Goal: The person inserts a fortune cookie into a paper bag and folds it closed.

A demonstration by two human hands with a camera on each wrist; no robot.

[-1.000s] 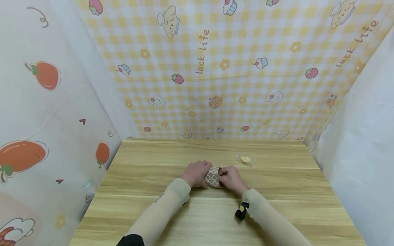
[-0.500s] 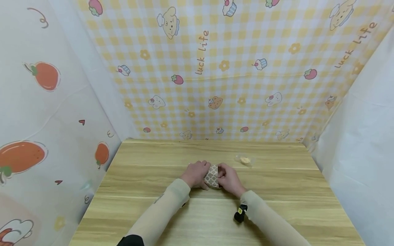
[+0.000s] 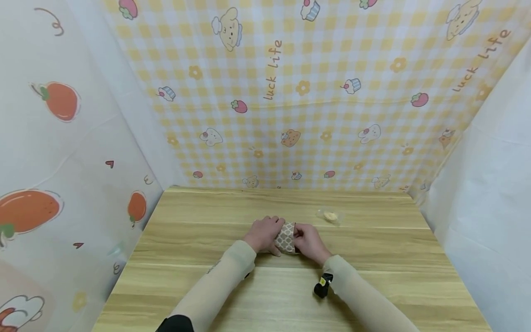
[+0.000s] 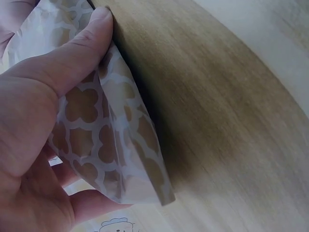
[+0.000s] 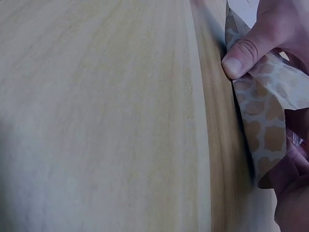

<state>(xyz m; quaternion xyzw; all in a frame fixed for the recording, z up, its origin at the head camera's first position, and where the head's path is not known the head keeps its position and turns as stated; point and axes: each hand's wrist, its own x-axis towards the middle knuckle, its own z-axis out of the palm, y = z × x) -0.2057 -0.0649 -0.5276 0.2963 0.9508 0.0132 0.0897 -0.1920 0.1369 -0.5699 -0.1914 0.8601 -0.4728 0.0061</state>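
Observation:
A small paper bag (image 3: 285,237) with a brown and white lattice print lies on its side on the wooden table. My left hand (image 3: 264,235) grips its left part, the thumb (image 4: 79,53) on one face and the fingers on the other. From the right, my right hand (image 3: 309,242) reaches into the bag's mouth. In the right wrist view the rim of the bag (image 5: 265,135) stands round the fingers of that hand (image 5: 294,198). A bit of something pale and printed shows between them, mostly hidden, so what they hold is unclear.
A clear packet (image 3: 330,216) with a pale yellow piece inside lies behind the right hand. The wooden table (image 3: 199,216) meets a yellow checked curtain (image 3: 307,152) at the back and white sheets at both sides. A black wrist camera (image 3: 322,286) hangs at the right cuff.
My right hand has moved from pinching at the bag's mouth to having its fingers inside it. The left hand has kept its place on the bag.

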